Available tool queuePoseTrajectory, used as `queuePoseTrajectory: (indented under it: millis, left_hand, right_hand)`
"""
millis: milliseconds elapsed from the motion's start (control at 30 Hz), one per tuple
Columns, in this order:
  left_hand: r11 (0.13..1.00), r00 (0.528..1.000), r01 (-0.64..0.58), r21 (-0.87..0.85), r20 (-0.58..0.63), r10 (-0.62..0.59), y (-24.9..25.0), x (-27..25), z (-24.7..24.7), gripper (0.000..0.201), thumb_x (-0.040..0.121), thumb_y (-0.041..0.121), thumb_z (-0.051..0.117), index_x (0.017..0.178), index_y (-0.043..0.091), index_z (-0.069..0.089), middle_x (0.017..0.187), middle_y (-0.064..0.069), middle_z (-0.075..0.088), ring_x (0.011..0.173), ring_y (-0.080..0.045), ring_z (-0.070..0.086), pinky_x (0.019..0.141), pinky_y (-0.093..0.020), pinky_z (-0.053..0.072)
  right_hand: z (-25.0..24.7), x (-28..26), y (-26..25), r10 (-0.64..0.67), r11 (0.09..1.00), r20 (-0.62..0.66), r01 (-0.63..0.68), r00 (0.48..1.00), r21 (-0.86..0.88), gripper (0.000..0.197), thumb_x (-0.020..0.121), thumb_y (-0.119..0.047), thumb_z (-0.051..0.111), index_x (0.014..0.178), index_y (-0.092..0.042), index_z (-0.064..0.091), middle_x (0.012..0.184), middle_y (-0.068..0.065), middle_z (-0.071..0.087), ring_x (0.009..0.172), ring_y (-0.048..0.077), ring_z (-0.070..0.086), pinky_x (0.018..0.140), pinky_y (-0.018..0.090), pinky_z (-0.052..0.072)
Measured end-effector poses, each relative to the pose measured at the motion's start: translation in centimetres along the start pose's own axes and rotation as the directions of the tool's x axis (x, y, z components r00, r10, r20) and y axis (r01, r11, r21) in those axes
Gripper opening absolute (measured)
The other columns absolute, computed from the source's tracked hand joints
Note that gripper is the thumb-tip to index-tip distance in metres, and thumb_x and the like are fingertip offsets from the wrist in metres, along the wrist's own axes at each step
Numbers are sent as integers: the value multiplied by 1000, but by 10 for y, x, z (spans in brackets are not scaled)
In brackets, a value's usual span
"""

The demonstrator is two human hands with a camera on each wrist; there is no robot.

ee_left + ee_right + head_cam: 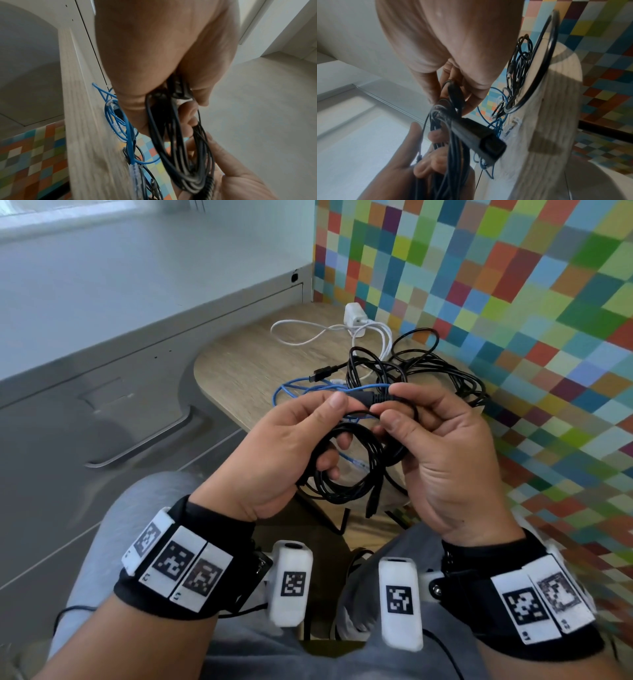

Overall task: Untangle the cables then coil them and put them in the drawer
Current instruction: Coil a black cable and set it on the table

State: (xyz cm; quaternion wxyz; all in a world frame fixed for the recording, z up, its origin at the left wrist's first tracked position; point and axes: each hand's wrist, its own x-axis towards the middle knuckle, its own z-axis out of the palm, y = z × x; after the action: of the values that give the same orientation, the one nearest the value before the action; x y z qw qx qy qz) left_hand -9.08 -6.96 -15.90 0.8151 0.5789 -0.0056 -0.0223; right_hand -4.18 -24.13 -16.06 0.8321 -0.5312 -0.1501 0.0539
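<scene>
A coiled black cable (pixel 346 474) hangs between both hands above my lap. My left hand (pixel 291 440) has its fingers curled through the loops (pixel 185 155). My right hand (pixel 435 446) pinches the cable's end by its black plug (pixel 380 398) and also grips the coil (pixel 452 148). A black connector (pixel 481 139) dangles from the bundle. On the small wooden table (pixel 239 364) behind lie a tangled black cable (pixel 431 371), a blue cable (pixel 308 390) and a white cable (pixel 329 333) with its white charger (pixel 356 314).
A grey cabinet with a recessed drawer handle (pixel 144 440) stands at the left. The multicoloured checkered wall (pixel 513 302) runs close along the right of the table. My knees (pixel 137 525) are below the hands.
</scene>
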Motion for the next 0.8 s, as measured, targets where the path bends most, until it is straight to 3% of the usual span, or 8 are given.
queuePoseTrajectory:
  millis: [133,200,300,433,567,733,800]
  left_hand:
    - [1000,998,-1,12,62,1,-1,-2,0,14,94,17,58,107,11,62,76,-8,62,59,-19,51,61,-27,51]
    - [1000,994,3,-2,111,-3,-2,-2,-2,17,95,10,56,111,9,57,80,-11,65,65,-22,53,62,-25,51]
    - [1000,985,-15,-1,172,14,1,-4,-4,27,95,2,52,121,6,55,88,-13,67,70,-16,61,66,-24,52]
    - [999,981,-17,-28,190,22,6,-6,-2,31,97,6,47,124,4,62,99,-6,73,78,-10,67,73,-24,54]
    - [995,979,18,-98,203,2,10,-7,-5,40,101,16,40,128,-5,60,110,-16,72,83,-19,69,80,-29,56]
    - [1000,961,2,17,277,-6,5,-8,-10,36,98,2,43,131,2,57,122,-10,69,87,-22,65,88,-30,54]
    - [999,959,-19,49,282,5,4,-8,-8,36,97,-2,45,131,3,56,119,-5,70,85,-18,65,86,-28,53]
  right_hand:
    - [-1,-1,1,-29,996,-11,28,1000,-84,28,77,-4,74,105,-7,68,83,5,77,80,16,74,78,26,59]
    - [-2,-1,2,-38,989,-4,37,999,-141,25,82,3,74,105,-7,68,83,5,77,80,15,75,79,26,59]
    - [-4,0,3,-46,977,-8,43,999,-208,28,85,12,72,103,-10,69,83,5,78,82,14,75,79,25,59]
    - [-6,1,2,-68,970,-28,60,997,-234,30,86,14,71,102,-11,70,85,3,78,86,13,75,82,25,58]
    - [-8,3,1,-63,975,-6,60,998,-214,30,87,14,70,101,-12,70,84,1,77,86,11,74,82,23,57]
    - [-13,4,-3,-31,977,66,45,997,-211,25,84,3,74,101,-14,71,86,3,78,88,14,75,83,27,58]
    - [-13,3,-4,-22,982,67,34,998,-188,21,86,0,76,101,-13,71,87,5,78,88,17,75,84,31,59]
